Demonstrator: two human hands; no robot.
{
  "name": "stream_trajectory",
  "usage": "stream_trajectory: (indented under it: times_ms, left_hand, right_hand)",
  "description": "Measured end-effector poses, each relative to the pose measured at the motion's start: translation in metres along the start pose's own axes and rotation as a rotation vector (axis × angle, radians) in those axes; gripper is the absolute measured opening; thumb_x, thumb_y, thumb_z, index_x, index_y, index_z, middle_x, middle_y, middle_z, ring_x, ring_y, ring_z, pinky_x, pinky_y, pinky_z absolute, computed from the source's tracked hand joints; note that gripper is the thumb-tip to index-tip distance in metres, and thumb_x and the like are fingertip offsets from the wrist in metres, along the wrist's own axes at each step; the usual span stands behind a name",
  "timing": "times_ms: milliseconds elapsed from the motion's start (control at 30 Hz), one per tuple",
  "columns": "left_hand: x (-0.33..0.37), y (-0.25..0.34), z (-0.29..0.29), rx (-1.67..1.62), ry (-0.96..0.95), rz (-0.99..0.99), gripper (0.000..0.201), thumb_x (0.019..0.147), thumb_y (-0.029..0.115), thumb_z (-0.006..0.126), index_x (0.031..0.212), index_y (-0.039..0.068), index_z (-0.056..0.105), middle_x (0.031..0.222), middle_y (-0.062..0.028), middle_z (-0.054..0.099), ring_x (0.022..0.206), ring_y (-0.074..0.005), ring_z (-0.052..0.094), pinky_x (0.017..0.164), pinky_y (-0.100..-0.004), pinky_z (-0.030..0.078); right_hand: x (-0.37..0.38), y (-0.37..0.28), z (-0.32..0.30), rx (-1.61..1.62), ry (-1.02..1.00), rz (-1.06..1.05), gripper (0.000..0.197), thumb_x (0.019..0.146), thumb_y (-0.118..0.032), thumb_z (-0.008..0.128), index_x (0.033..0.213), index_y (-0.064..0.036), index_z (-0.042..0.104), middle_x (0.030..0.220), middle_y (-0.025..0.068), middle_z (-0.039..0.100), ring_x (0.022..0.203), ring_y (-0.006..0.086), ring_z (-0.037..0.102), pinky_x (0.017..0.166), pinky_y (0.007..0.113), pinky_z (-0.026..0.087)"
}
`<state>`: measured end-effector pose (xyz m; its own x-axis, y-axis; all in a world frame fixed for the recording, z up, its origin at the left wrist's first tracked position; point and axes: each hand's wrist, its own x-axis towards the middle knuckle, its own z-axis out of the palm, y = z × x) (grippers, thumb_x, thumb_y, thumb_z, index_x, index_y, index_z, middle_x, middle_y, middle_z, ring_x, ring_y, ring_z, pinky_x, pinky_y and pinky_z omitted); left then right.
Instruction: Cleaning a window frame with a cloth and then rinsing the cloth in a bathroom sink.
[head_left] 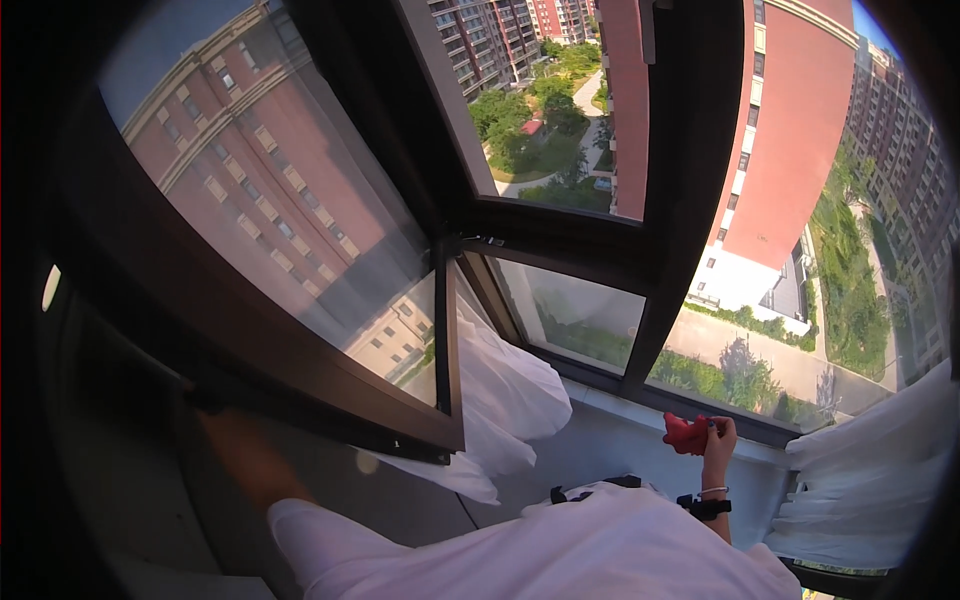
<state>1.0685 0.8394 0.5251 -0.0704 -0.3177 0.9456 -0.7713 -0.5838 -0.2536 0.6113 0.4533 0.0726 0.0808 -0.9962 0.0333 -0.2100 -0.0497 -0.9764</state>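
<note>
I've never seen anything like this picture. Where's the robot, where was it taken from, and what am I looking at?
There's no robot here: these are a person's own bare hands. The one picture comes from a wide fisheye camera on the person's head, looking down, which is why straight edges bend.

The right hand pinches a crumpled red item, seemingly a cloth, near the pale window sill. The left hand is in deep shadow by the dark-framed open window panel; I can't tell whether it grips anything.

The white fabric along the bottom is the person's top. A white curtain hangs beyond the panel, another at the far right. Outside are reddish buildings and greenery.
</note>
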Motion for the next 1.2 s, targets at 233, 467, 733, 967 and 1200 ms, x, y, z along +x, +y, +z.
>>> stream_trajectory:
  times_ms: [233, 467, 733, 967, 1200]
  left_hand:
    - [-0.074, 0.168, -0.033, -0.356, 0.239, -0.710, 0.066, 0.091, 0.033, 0.041, 0.140, -0.001, 0.013, 0.140, -0.0221, 0.026, 0.122, -0.0363, 0.039, 0.104, -0.0461, 0.028]
    - [-0.167, 0.250, 0.036, 0.494, -0.118, -0.713, 0.068, 0.093, 0.029, 0.042, 0.141, -0.003, 0.006, 0.143, -0.0297, 0.011, 0.133, -0.0416, 0.017, 0.106, -0.0499, 0.019]
    - [-0.182, 0.217, 0.047, 0.709, 0.020, -0.624, 0.071, 0.092, 0.027, 0.044, 0.139, -0.010, 0.005, 0.141, -0.0324, 0.014, 0.130, -0.0444, 0.022, 0.104, -0.0502, 0.021]
    - [-0.192, 0.125, 0.035, 0.685, 0.084, -0.741, 0.068, 0.091, 0.024, 0.042, 0.139, -0.009, 0.007, 0.132, -0.0309, 0.031, 0.114, -0.0419, 0.040, 0.096, -0.0480, 0.033]
    - [-0.212, 0.081, 0.022, 0.916, -0.069, -0.759, 0.071, 0.088, 0.021, 0.046, 0.139, -0.008, 0.007, 0.135, -0.0323, 0.026, 0.120, -0.0457, 0.034, 0.098, -0.0538, 0.029]
  right_hand:
    - [0.029, 0.019, 0.013, -0.137, -0.091, -0.061, 0.003, 0.081, -0.002, 0.055, 0.084, -0.0018, 0.056, 0.071, 0.0031, 0.055, 0.060, 0.0116, 0.048, 0.057, 0.027, 0.041]
    - [0.054, 0.009, 0.057, -0.139, -0.322, -0.067, 0.004, 0.081, -0.001, 0.056, 0.084, -0.0010, 0.056, 0.070, 0.0031, 0.055, 0.061, 0.0107, 0.048, 0.057, 0.025, 0.041]
    - [0.072, 0.000, 0.084, -0.074, -0.459, -0.060, 0.004, 0.083, 0.000, 0.053, 0.086, 0.0007, 0.055, 0.074, 0.0037, 0.055, 0.064, 0.0088, 0.050, 0.059, 0.024, 0.042]
    - [0.087, 0.000, 0.094, -0.011, -0.523, -0.025, 0.008, 0.082, 0.003, 0.051, 0.087, -0.0008, 0.056, 0.070, 0.0027, 0.055, 0.057, 0.0079, 0.048, 0.052, 0.024, 0.040]
    - [0.101, -0.017, 0.088, 0.105, -0.614, -0.009, 0.007, 0.085, 0.001, 0.049, 0.089, 0.0000, 0.055, 0.080, 0.0051, 0.058, 0.071, 0.0090, 0.054, 0.064, 0.022, 0.046]
